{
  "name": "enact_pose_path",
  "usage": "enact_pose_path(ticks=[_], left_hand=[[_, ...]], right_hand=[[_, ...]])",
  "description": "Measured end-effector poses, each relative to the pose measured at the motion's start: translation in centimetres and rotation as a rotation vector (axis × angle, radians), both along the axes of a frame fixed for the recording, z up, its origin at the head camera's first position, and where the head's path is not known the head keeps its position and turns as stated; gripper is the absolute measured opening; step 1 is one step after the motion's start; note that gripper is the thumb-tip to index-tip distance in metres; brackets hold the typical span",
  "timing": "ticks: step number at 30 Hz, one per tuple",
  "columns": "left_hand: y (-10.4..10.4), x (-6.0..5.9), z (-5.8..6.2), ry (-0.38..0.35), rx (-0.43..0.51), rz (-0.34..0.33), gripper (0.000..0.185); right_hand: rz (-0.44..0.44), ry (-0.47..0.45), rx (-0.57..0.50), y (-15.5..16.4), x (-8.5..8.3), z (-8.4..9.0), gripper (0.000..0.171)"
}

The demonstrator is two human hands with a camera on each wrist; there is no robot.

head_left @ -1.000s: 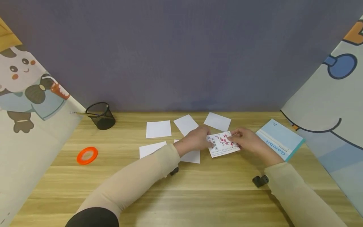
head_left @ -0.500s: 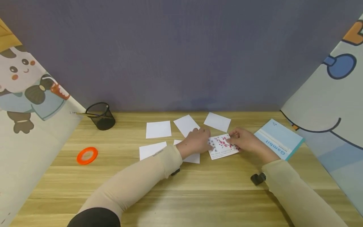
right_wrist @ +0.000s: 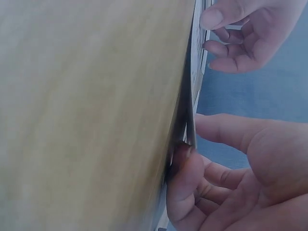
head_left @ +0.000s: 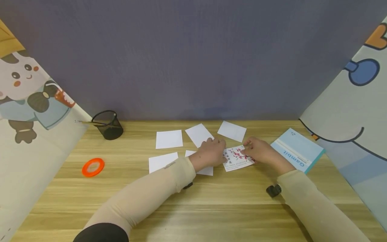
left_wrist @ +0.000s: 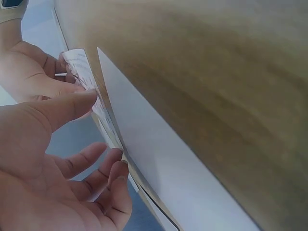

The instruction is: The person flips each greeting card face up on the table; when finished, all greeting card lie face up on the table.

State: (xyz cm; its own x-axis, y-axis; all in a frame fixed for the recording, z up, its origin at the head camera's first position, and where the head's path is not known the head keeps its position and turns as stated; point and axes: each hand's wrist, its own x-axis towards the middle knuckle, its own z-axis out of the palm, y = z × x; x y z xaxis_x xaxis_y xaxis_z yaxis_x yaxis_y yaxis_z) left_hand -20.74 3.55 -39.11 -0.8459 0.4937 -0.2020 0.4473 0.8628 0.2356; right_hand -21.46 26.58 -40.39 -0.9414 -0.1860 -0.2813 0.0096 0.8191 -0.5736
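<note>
A white card [head_left: 237,161] printed with pink blossoms and small text lies low over the table, right of the middle. My right hand [head_left: 260,151] pinches its right end; in the right wrist view the thumb [right_wrist: 224,129] is on the printed face and a curled finger is under the edge. At the card's left end is my left hand [head_left: 211,152], its thumb [left_wrist: 77,105] touching the face while the other fingers bend loosely. Partly beneath the left hand and forearm are blank white cards [head_left: 206,170].
More blank white cards [head_left: 169,139] lie farther back on the wooden table [head_left: 193,215]. A light blue Gambit pack [head_left: 297,148] sits at the right. On the left are an orange ring [head_left: 85,170] and a black mesh pen cup [head_left: 112,131] with a thin stick leaning out.
The blossom card has come down slightly toward the table and nearer me. Both hands moved with it a little; the left fingers have loosened from its left end, leaving the thumb there.
</note>
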Motion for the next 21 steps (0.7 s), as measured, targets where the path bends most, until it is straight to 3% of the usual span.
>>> enact_pose_path(ticks=[13, 21], left_hand=[[-0.02, 0.27, 0.38, 0.037, -0.033, -0.036, 0.046], [0.33, -0.25, 0.15, 0.028, -0.027, -0.029, 0.043]], right_hand=[[0.022, 0.012, 0.044, -0.26, 0.37, 0.84, 0.05], [0.032, 0.021, 0.059, -0.18, 0.27, 0.63, 0.05]])
